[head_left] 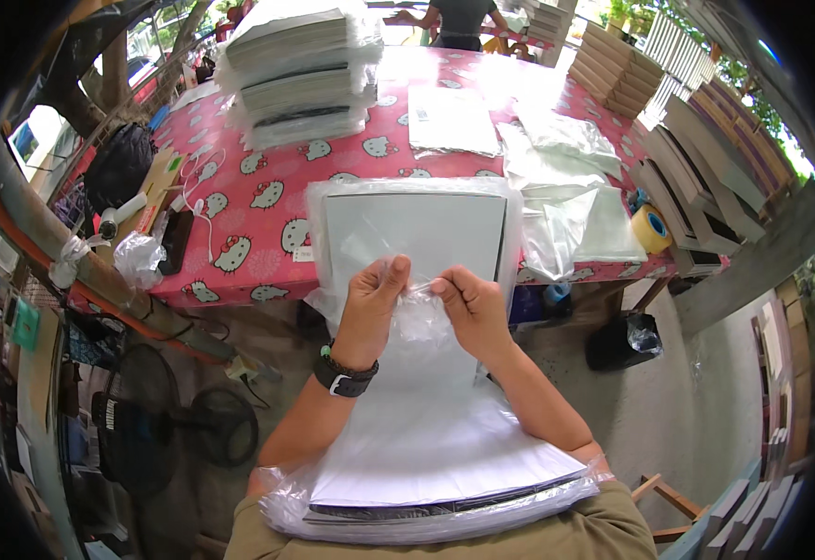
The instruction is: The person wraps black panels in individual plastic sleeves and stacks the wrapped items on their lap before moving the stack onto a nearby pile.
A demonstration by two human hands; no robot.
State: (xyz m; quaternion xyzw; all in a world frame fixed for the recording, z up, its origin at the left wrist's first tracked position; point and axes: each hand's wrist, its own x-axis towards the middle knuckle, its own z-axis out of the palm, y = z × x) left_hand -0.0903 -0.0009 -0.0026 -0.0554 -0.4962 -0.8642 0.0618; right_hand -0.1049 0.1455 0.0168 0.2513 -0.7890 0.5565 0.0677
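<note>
A flat white rectangular pack (417, 229) in clear plastic lies at the table's front edge. Over its near end, my left hand (370, 313) is closed with the thumb up, pinching the crumpled clear plastic (421, 319). Close beside it, the curled fingers of my right hand (473, 310) grip the same plastic. Between my forearms, against my body, is a stack of white sheets (435, 462) with dark layers beneath, in clear plastic wrapping. How this stack meets the pack under my hands is hidden by the plastic. A black watch is on my left wrist.
Tall plastic-wrapped stacks (300, 79) stand on the pink patterned tablecloth (267, 196). Clear plastic bags (562, 201), a tape roll (650, 229) and grey boards (697, 177) are at right. A fan (141, 420) stands lower left, a black bin (622, 343) lower right. Another person (463, 23) is beyond.
</note>
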